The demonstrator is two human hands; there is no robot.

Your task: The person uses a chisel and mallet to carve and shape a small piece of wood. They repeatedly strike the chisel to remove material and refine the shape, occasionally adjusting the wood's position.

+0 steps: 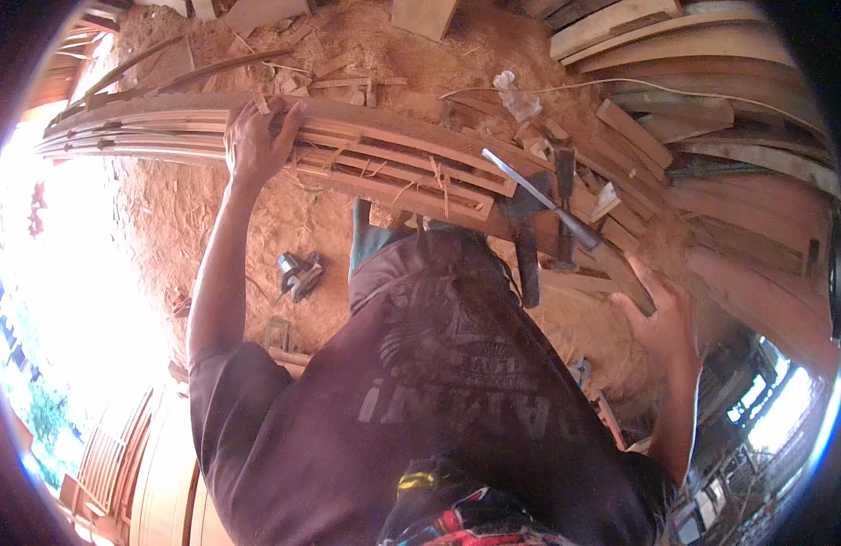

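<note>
A long wooden workpiece (402,150) with parallel slots lies across in front of me, thin shavings caught in its slots. My left hand (259,141) grips it left of the middle, fingers over its far edge and thumb apart. On the right, my right hand (657,314) is closed around the wooden handle of a chisel (575,225). The narrow metal blade points up and left, its tip near the right end of the workpiece. Whether the tip touches the wood I cannot tell. A dark metal clamp or vise part (527,259) stands beside that end.
A power tool (299,275) sits on the shaving-covered ground at left. Stacked boards (684,45) fill the far right, with a pale cable (648,82) running across. A crumpled white piece (518,96) and wood offcuts lie beyond the workpiece. Slatted wooden pieces (120,455) stand at lower left.
</note>
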